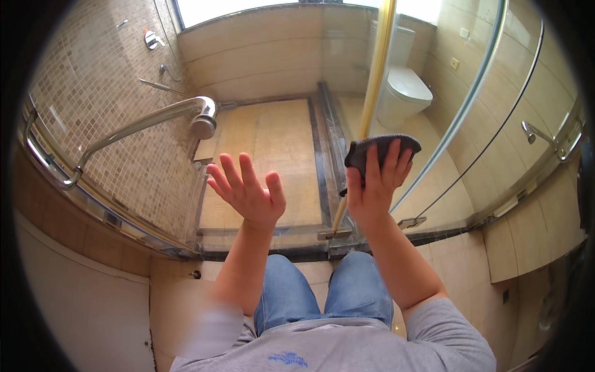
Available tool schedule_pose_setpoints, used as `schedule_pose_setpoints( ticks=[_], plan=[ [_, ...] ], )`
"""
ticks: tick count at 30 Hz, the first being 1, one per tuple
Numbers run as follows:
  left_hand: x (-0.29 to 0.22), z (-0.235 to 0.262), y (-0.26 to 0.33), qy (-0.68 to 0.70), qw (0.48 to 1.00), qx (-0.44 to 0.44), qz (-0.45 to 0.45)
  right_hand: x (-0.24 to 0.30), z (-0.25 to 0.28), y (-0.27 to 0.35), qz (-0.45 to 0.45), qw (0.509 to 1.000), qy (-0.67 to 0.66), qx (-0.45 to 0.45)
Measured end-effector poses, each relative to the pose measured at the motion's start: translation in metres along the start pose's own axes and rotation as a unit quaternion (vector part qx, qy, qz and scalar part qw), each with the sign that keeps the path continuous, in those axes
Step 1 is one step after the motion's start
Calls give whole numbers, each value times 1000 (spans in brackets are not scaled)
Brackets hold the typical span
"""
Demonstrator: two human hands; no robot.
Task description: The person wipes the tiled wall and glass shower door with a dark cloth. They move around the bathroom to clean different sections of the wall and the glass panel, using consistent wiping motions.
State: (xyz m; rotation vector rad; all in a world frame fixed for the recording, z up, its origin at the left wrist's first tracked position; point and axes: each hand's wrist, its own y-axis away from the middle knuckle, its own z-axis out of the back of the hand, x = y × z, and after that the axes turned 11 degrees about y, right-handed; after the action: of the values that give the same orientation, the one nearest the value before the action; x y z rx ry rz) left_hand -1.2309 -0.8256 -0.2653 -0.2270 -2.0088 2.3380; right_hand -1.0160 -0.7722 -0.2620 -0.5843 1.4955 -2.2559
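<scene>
My right hand (374, 195) is raised with its fingers over a dark grey cloth (359, 154). The cloth is bunched under the fingers and appears to be pressed against a clear glass panel (412, 186). To the left of it, my left hand (251, 197) is held up, empty, with fingers spread and the thumb apart. A gold-coloured vertical strip (379, 59) runs along the glass just behind the cloth. Whether the left palm touches any glass I cannot tell.
A curved chrome bar (133, 121) with a round end stands left of my left hand. Metal hinges (334, 235) sit low on the glass. Beyond it are a white toilet (406, 87) and a chrome handle (561, 149) at right. A dark raised sill (291, 254) crosses before my knees.
</scene>
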Motion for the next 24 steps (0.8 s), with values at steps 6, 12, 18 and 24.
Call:
schedule_pose_setpoints(
  ticks=[6, 12, 18, 24],
  plan=[
    [-3, -1, 10, -5, 1000, 18, 14, -23, 18, -31, 26, 999, -22, -27],
    [-3, 22, 13, -20, 992, 122, 26, 48, 64, -173, -119, 982, -138, -57],
    [-39, 88, -25, 12, 904, 382, 192, 130, 79, -213, 180, 979, -9, 99],
    [-53, 164, -223, 99, 915, 297, 253, 105, 131, -360, 7, 999, -20, 49]
  ],
)
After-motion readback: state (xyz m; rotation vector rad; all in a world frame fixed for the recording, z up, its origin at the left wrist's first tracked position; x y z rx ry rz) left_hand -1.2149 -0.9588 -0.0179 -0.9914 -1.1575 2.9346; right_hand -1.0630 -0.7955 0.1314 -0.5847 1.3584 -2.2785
